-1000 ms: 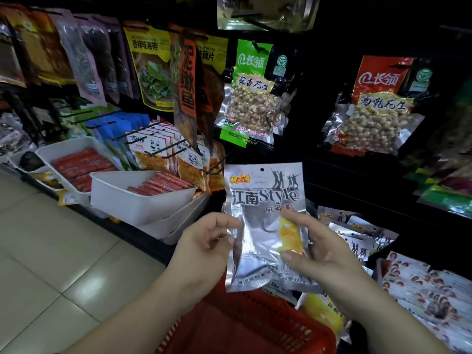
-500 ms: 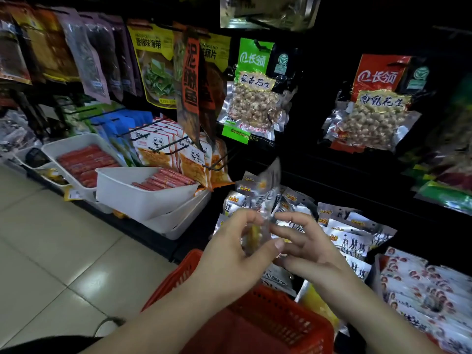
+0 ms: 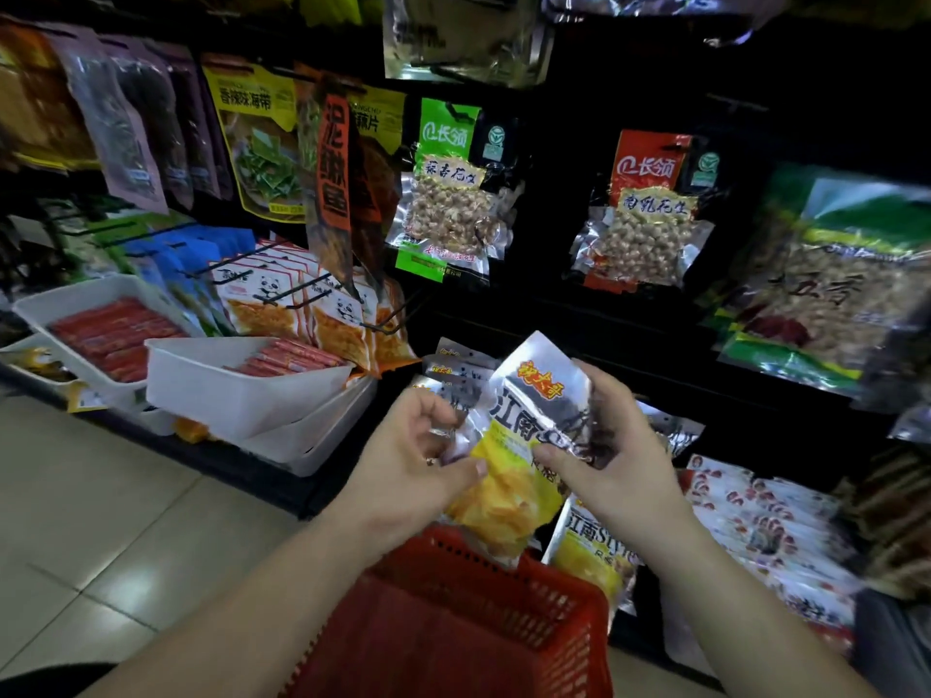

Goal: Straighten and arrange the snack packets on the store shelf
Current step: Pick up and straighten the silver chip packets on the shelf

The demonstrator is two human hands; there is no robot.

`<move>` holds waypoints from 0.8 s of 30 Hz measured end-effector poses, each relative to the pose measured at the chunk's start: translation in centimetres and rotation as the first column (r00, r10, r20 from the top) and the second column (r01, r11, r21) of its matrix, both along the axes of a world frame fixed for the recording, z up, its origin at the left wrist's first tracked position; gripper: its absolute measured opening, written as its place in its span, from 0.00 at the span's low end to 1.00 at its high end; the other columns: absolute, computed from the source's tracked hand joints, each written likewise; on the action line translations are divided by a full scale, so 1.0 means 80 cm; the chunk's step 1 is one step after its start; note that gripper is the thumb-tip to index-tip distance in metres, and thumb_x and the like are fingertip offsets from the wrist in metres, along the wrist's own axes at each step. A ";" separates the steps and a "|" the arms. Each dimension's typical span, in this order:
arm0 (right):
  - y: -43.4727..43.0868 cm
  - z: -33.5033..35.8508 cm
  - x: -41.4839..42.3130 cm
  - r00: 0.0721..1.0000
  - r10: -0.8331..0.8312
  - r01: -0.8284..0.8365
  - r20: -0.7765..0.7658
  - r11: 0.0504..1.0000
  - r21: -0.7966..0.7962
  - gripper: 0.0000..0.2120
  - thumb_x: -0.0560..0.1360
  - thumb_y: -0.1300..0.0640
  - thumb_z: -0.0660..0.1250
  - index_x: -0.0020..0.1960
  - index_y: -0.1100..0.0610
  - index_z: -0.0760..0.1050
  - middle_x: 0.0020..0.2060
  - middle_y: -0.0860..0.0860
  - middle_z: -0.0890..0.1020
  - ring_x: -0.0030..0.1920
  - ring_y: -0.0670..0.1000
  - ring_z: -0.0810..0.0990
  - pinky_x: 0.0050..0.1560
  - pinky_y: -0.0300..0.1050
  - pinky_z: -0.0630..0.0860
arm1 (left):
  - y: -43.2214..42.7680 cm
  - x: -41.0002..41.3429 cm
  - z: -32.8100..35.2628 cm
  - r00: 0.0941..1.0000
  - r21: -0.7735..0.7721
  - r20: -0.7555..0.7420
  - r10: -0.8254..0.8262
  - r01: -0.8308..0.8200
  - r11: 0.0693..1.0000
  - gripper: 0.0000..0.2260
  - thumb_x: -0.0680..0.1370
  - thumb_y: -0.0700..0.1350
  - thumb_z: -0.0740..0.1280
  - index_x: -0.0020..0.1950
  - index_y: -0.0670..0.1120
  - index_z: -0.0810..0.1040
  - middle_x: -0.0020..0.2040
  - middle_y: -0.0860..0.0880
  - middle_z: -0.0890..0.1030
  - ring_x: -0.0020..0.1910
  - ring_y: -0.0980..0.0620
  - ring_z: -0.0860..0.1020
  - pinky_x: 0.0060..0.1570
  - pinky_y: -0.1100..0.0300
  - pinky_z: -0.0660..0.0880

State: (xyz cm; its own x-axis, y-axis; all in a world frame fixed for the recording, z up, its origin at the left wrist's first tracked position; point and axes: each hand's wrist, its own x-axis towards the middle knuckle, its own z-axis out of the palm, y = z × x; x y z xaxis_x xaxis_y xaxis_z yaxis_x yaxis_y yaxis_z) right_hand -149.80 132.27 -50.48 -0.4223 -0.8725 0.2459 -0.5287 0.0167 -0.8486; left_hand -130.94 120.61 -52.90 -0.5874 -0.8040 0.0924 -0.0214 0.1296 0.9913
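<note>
Grip: left hand [image 3: 415, 463] and right hand [image 3: 622, 466] each pinch a side of the snack packet [image 3: 519, 448], held tilted over the red basket [image 3: 453, 627] before the shelf row [image 3: 453, 367], seemingly to square it for reshelving.

Two hands show: the left hand [image 3: 408, 466] and the right hand [image 3: 614, 455]. Between them is one silver foil snack packet with a yellow panel [image 3: 524, 445]. There is one red plastic mesh basket [image 3: 453, 622]. Two clear peanut packs hang: a green-labelled peanut pack [image 3: 448, 193] and a red-labelled peanut pack [image 3: 650, 209]. Two white plastic trays hold red sausage sticks: the rear white tray [image 3: 75, 289] and the front white tray [image 3: 226, 395].
</note>
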 end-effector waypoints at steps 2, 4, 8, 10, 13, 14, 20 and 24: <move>0.002 0.001 0.009 0.996 -0.017 0.017 0.086 1.000 -0.005 0.39 0.75 0.57 0.78 0.75 0.33 0.63 0.57 0.48 0.84 0.55 0.51 0.85 0.51 0.60 0.83 | 0.001 0.000 0.001 0.996 -0.008 -0.052 0.066 -0.066 0.998 0.20 0.73 0.34 0.77 0.49 0.47 0.67 0.53 0.51 0.82 0.43 0.55 0.80 0.43 0.57 0.78; 0.001 0.003 0.013 0.985 -0.021 0.018 0.169 1.000 0.020 0.35 0.74 0.59 0.79 0.71 0.34 0.66 0.51 0.46 0.88 0.50 0.50 0.87 0.49 0.59 0.84 | 0.003 0.003 0.003 0.999 -0.081 -0.040 0.020 -0.024 0.996 0.19 0.71 0.38 0.79 0.44 0.50 0.69 0.47 0.45 0.80 0.39 0.53 0.76 0.39 0.54 0.76; -0.003 0.003 0.018 0.983 0.007 -0.024 0.186 0.996 0.092 0.27 0.71 0.54 0.82 0.63 0.41 0.73 0.48 0.42 0.86 0.52 0.48 0.85 0.46 0.58 0.84 | 0.002 0.003 0.003 1.000 -0.158 0.013 0.003 -0.001 0.987 0.11 0.72 0.44 0.80 0.45 0.53 0.79 0.33 0.42 0.68 0.31 0.52 0.66 0.31 0.57 0.66; -0.008 0.004 0.011 0.983 0.063 -0.079 0.171 0.993 0.083 0.21 0.70 0.53 0.82 0.56 0.47 0.74 0.41 0.43 0.77 0.44 0.48 0.79 0.43 0.59 0.80 | -0.007 -0.001 -0.004 0.999 -0.128 0.015 0.051 -0.048 0.991 0.11 0.72 0.41 0.79 0.42 0.51 0.78 0.30 0.48 0.66 0.29 0.52 0.64 0.29 0.59 0.63; -0.020 0.007 -0.004 0.977 0.115 -0.124 0.179 0.991 0.042 0.13 0.74 0.56 0.79 0.45 0.53 0.74 0.37 0.54 0.72 0.40 0.52 0.74 0.45 0.53 0.75 | -0.025 -0.012 -0.019 0.994 -0.138 0.044 0.098 -0.091 0.986 0.13 0.71 0.40 0.79 0.38 0.50 0.75 0.31 0.47 0.71 0.29 0.52 0.67 0.30 0.57 0.66; -0.025 0.008 -0.008 0.982 0.110 -0.115 0.153 0.993 0.029 0.12 0.75 0.57 0.78 0.44 0.55 0.73 0.38 0.56 0.74 0.39 0.52 0.75 0.44 0.51 0.75 | -0.030 -0.018 -0.023 0.991 -0.144 0.059 0.118 -0.108 0.984 0.14 0.71 0.40 0.79 0.37 0.50 0.74 0.31 0.44 0.72 0.30 0.51 0.68 0.31 0.56 0.67; -0.079 -0.010 -0.048 0.980 0.085 -0.071 -0.183 0.994 0.081 0.17 0.76 0.58 0.77 0.48 0.45 0.68 0.38 0.50 0.77 0.36 0.50 0.74 0.40 0.53 0.75 | -0.073 -0.064 -0.056 0.979 -0.145 0.150 0.141 -0.120 0.982 0.13 0.74 0.41 0.77 0.36 0.50 0.74 0.33 0.49 0.75 0.32 0.55 0.71 0.34 0.62 0.71; -0.120 -0.043 -0.085 0.955 0.055 -0.009 -0.292 0.988 0.157 0.13 0.77 0.56 0.75 0.53 0.43 0.73 0.40 0.47 0.80 0.42 0.49 0.80 0.45 0.49 0.79 | -0.105 -0.098 -0.079 0.961 -0.100 0.273 0.039 -0.012 0.995 0.07 0.77 0.37 0.73 0.44 0.44 0.78 0.45 0.44 0.79 0.41 0.53 0.75 0.42 0.65 0.74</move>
